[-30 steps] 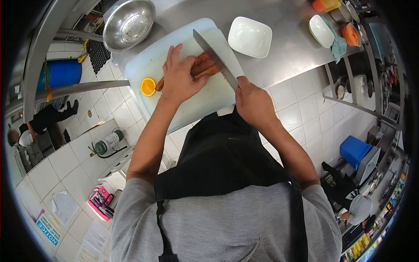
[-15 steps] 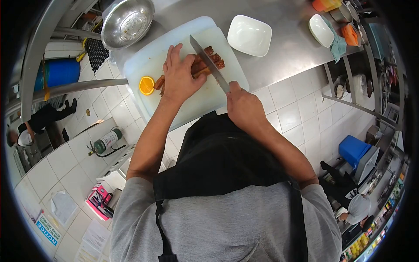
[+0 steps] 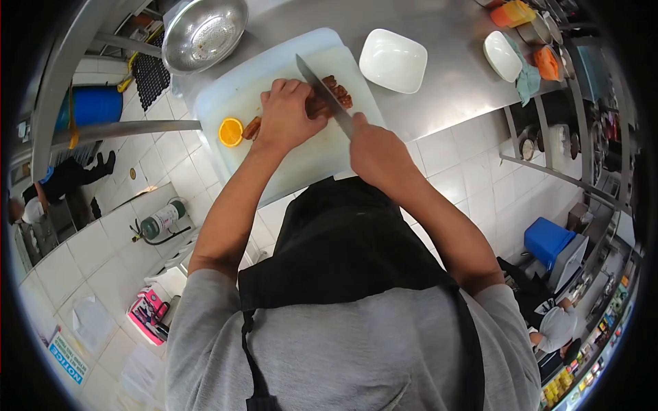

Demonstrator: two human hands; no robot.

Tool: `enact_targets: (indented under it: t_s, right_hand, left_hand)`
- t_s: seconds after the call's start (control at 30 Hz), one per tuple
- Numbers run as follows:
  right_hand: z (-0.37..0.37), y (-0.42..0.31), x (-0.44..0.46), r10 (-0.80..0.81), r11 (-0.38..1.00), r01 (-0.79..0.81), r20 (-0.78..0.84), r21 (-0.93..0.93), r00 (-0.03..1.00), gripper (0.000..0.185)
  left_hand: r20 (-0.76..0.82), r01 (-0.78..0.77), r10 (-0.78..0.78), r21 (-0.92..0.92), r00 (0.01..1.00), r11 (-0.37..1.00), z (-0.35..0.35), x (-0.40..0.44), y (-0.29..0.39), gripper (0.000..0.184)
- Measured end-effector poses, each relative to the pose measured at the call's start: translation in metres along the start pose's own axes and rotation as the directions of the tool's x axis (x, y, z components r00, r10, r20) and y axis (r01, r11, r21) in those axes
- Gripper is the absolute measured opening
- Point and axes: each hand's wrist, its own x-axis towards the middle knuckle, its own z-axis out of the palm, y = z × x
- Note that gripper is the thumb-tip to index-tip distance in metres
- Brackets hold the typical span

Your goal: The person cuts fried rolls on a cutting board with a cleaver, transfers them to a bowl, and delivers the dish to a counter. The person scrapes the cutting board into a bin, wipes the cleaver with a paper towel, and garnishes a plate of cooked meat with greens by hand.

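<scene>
My right hand (image 3: 377, 149) is wrapped round the handle of a large kitchen knife (image 3: 319, 85). Its blade lies across strips of browned meat (image 3: 337, 91) on a white cutting board (image 3: 308, 161). At the right end the meat shows as separate chunks. With fingers curled, my left hand (image 3: 288, 115) presses down on the strips just left of the blade and hides most of them. Another bit of meat (image 3: 252, 128) pokes out below that hand. Beside it on the board lies a cut orange half (image 3: 231, 132), cut face up.
A metal bowl (image 3: 204, 34) stands beyond the board's left corner. To the right is a white square bowl (image 3: 393, 60) on the steel counter (image 3: 452, 92). Farther right are another white bowl (image 3: 502, 56) and a green cloth (image 3: 527, 81). Co-workers (image 3: 556, 327) (image 3: 65, 181) are at both sides.
My left hand's fingers have gone from stretched out to curled in over the meat. The knife has shifted slightly left along the strips, and more cut chunks show at its right.
</scene>
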Motion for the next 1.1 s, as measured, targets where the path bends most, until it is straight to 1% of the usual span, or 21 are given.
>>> enact_targets:
  t_s: [0.03, 0.13, 0.23, 0.33, 0.43, 0.53, 0.63, 0.73, 0.83, 0.9, 0.93, 0.97, 1.0, 1.03, 1.1]
  right_hand:
    - [-0.002, -0.003, 0.008, -0.017, 1.000, 0.017, -0.013, -0.011, 1.000, 0.022]
    - [-0.026, -0.012, -0.002, 0.056, 0.998, -0.054, 0.095, -0.028, 0.994, 0.022]
    - [-0.032, -0.018, -0.011, 0.040, 0.998, -0.036, 0.098, -0.042, 0.994, 0.021]
    - [0.029, -0.001, 0.030, -0.017, 1.000, 0.015, -0.086, -0.020, 0.996, 0.022]
    - [0.024, -0.006, 0.035, -0.007, 1.000, 0.005, -0.058, -0.029, 0.998, 0.024]
    - [0.022, -0.004, 0.035, 0.001, 1.000, -0.001, -0.055, 0.004, 0.998, 0.026]
    - [0.015, -0.009, 0.033, 0.010, 0.999, -0.012, -0.041, -0.048, 0.999, 0.027]
    - [0.008, -0.017, 0.031, 0.007, 0.998, -0.008, -0.027, -0.056, 1.000, 0.028]
    - [0.023, -0.004, 0.036, -0.011, 0.997, 0.007, -0.058, -0.075, 0.998, 0.027]
    - [0.026, 0.001, 0.036, 0.013, 0.998, -0.017, -0.061, -0.065, 0.998, 0.029]
    - [0.025, 0.002, 0.041, 0.009, 0.998, -0.013, -0.064, -0.067, 0.998, 0.030]
    - [0.028, 0.006, 0.039, 0.001, 0.999, -0.005, -0.079, -0.047, 0.997, 0.031]
    - [0.025, 0.012, 0.044, -0.018, 0.999, 0.014, -0.105, -0.036, 0.994, 0.032]
    - [0.024, 0.016, 0.044, -0.026, 1.000, 0.023, -0.128, -0.021, 0.991, 0.032]
    - [0.021, 0.020, 0.044, -0.062, 0.998, 0.060, -0.154, -0.019, 0.986, 0.032]
  left_hand:
    - [0.005, 0.001, -0.001, 0.000, 1.000, 1.000, -0.002, 0.003, -0.001, 0.040]
    - [-0.010, -0.010, 0.010, -0.003, 1.000, 1.000, 0.000, 0.003, -0.002, 0.039]
    - [-0.024, -0.016, 0.016, 0.003, 1.000, 1.000, -0.001, 0.001, -0.001, 0.037]
    - [-0.052, -0.004, 0.005, 0.004, 0.999, 1.000, 0.000, 0.000, -0.002, 0.036]
    - [-0.008, 0.001, -0.001, 0.004, 1.000, 1.000, -0.005, 0.002, -0.004, 0.038]
    - [-0.192, -0.021, 0.004, -0.086, 0.981, 0.996, -0.012, -0.010, -0.008, 0.031]
    - [-0.430, 0.007, -0.096, -0.203, 0.898, 0.979, -0.028, -0.023, -0.037, 0.022]
    - [-0.443, 0.142, -0.188, -0.136, 0.876, 0.980, -0.061, -0.052, -0.063, 0.016]
    - [-0.302, 0.244, -0.368, -0.379, 0.879, 0.893, -0.075, -0.083, -0.058, 0.014]
    - [-0.205, 0.143, -0.239, -0.396, 0.949, 0.907, -0.070, -0.106, -0.053, 0.011]
    - [-0.067, 0.115, -0.159, -0.429, 0.985, 0.896, -0.072, -0.113, -0.043, 0.010]
    - [0.091, 0.104, -0.070, -0.465, 0.993, 0.879, -0.074, -0.127, -0.028, 0.010]
    - [0.214, 0.119, -0.002, -0.535, 0.977, 0.837, -0.068, -0.138, -0.018, 0.012]
    - [0.336, 0.145, 0.082, -0.598, 0.938, 0.788, -0.059, -0.151, -0.009, 0.013]
    - [0.570, 0.291, 0.090, -0.541, 0.816, 0.789, -0.040, -0.167, 0.007, 0.015]
